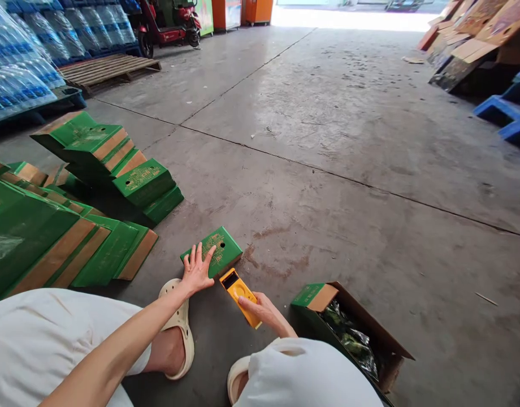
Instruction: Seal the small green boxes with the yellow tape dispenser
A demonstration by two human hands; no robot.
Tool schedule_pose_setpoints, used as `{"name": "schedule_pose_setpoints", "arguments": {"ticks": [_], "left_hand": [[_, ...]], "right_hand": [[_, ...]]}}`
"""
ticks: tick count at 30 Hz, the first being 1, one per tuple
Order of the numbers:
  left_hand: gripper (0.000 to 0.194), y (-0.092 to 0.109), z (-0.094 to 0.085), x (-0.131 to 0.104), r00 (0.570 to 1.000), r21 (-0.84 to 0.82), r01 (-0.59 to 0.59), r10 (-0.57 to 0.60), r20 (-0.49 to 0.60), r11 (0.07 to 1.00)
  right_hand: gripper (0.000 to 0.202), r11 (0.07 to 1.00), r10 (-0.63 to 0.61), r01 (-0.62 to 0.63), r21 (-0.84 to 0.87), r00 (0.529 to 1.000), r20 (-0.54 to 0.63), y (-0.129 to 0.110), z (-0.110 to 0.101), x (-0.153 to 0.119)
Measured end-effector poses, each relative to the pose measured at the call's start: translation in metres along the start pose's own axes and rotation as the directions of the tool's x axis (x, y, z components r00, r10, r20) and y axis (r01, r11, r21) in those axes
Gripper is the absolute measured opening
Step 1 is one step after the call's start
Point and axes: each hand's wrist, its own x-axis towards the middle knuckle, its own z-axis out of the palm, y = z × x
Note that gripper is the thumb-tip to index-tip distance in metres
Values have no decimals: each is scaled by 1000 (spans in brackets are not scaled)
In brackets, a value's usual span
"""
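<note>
A green cardboard box (pixel 231 252) with gold print and a small dark hole lies on the floor in front of my feet. My left hand (pixel 197 272) rests on its top with the fingers spread. My right hand (pixel 262 310) is closed around a yellow handheld device (pixel 239 291) with a dark screen and a round dial. The device's screen end is close to the box's near right edge; whether they touch I cannot tell.
Several green and brown boxes (pixel 145 183) are piled at the left. An open box (pixel 304 316) holding plastic-wrapped contents stands by my right knee. Wrapped bottles (pixel 90 28), a wooden pallet (pixel 111 68), a red scooter (pixel 170 28) and a blue pallet (pixel 503 113) stand farther off.
</note>
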Motion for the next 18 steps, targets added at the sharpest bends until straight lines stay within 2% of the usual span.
{"name": "schedule_pose_setpoints", "arguments": {"ticks": [4,6,8,11,13,18], "left_hand": [[79,0,17,-37,984,1,75,-74,-163,997],[69,-5,22,-48,981,16,89,-85,-172,996],[63,-8,22,-51,989,48,37,-29,-148,998],[67,-9,15,-45,995,83,-39,46,-92,996],[72,-5,9,-37,997,87,-45,50,-52,995],[85,13,-1,-24,997,-28,73,-73,24,997]], "right_hand": [[70,1000,6,-6,-20,1000,-4,4,0,4],[71,1000,11,-11,-23,1000,-14,5,1,6],[72,1000,15,-15,-19,1000,-20,5,2,6],[71,1000,14,-14,-25,1000,-24,2,4,3],[70,999,12,-13,-33,1000,-25,-2,4,0],[60,996,17,-24,-84,996,-90,-7,0,-7]]}}
